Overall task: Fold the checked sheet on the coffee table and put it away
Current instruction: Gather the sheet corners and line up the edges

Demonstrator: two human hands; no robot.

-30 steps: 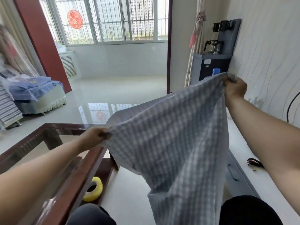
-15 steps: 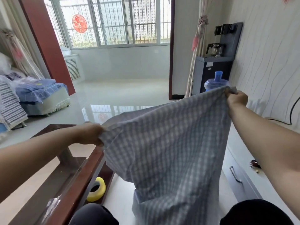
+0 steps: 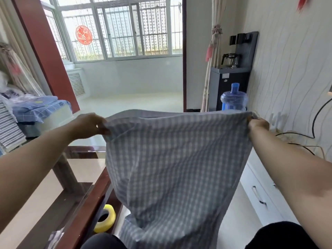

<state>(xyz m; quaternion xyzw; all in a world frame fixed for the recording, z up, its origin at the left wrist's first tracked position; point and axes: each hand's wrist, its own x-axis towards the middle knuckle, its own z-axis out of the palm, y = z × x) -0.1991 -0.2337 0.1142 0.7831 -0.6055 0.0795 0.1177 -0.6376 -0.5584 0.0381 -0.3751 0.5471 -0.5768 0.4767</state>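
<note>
Checked sheet [image 3: 172, 164] held up in the air, spread between 2 hands, top edge roughly level. Left hand [image 3: 88, 125] pinching the upper left corner, grip pressed together on the cloth. Right hand [image 3: 257, 124] gripping the upper right corner, fingers curled round the bunched edge. Sheet hanging down in front of the person, narrowing toward the bottom, lower part reaching between the 2 dark-clad knees at the frame's foot. Blue-grey and white check, some slack folds near the left corner.

Coffee table [image 3: 84, 200] to the left and below, dark red-brown frame with glass top; sheet's left edge hanging just beside its near edge, contact not discernible. Yellow tape roll [image 3: 106, 221] on the table's lower shelf. White drawer cabinet [image 3: 260, 194] along the right wall. Blue water jug [image 3: 233, 99] on the floor beside a dark water dispenser [image 3: 230, 83], behind the sheet's top edge. Barred window [image 3: 122, 31] at the far end.
</note>
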